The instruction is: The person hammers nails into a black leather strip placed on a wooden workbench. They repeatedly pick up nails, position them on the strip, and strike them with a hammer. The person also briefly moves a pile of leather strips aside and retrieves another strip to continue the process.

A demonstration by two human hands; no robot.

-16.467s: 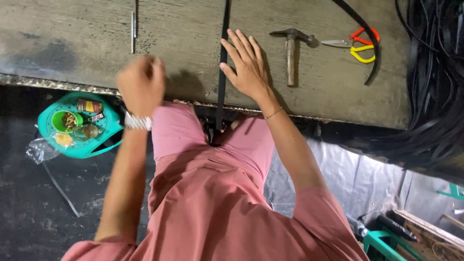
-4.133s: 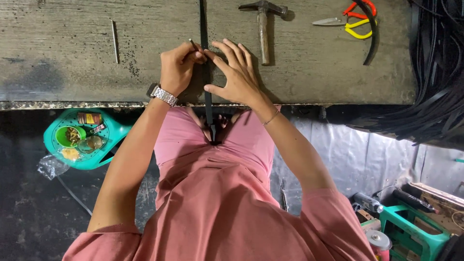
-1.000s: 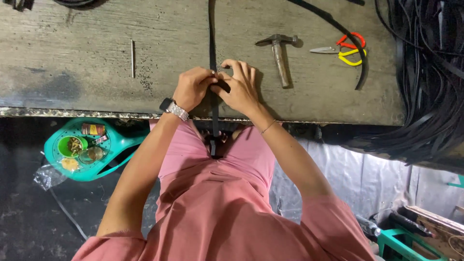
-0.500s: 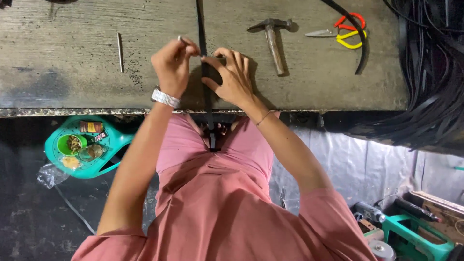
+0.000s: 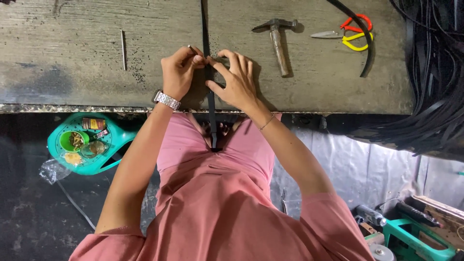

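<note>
We found both hands closed on a black strap (image 5: 209, 92) that ran up the worktop (image 5: 72, 63) and down over its near edge to the lap. The left hand (image 5: 180, 73) pinched a thin pin-like tool (image 5: 192, 49) just beside the strap; the right hand (image 5: 235, 79) pressed the strap flat from the other side, apparently to steady it for the tool. The strap lay between the two hands, touching both. A hammer (image 5: 276, 36) lay near the right hand, scissors (image 5: 345, 37) further right, a metal rod (image 5: 123, 49) left of the left hand.
</note>
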